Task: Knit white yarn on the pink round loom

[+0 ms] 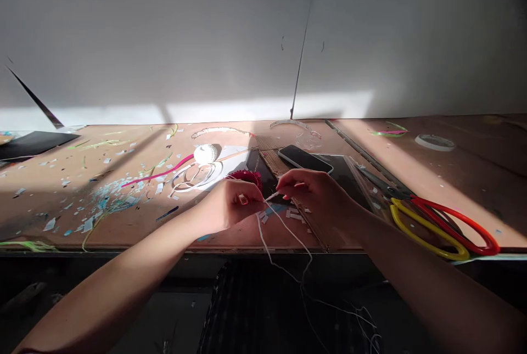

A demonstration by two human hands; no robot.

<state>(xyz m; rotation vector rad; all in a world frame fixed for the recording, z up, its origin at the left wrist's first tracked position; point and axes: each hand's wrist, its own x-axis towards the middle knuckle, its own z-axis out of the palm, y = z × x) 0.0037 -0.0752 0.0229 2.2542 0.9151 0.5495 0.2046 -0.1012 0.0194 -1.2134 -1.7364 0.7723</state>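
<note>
My left hand (230,206) is closed in a loose fist just below the centre of the frame, and its fingertips pinch a thin white paper strip (288,236). My right hand (315,192) is just beside it to the right. Its fingers are narrow and pinch the short end of the same strip between the two hands. The rest of the strip falls over the front edge of the table (370,140) and hangs loose into the dark lower part of the frame.

Directly behind my left hand lies a red crimped coil (247,177). I cannot tell if my hand touches it. Higher and to the left is a white coil (206,152), and a pink strip (160,174) runs away from it. A phone (304,159) lies above my right hand, and scissors (436,222) lie at the right.

I judge the work is in the middle. Two coils look ready and many paper scraps (102,200) are cut at the left, but the strip in my hands is nearly all unrolled.
</note>
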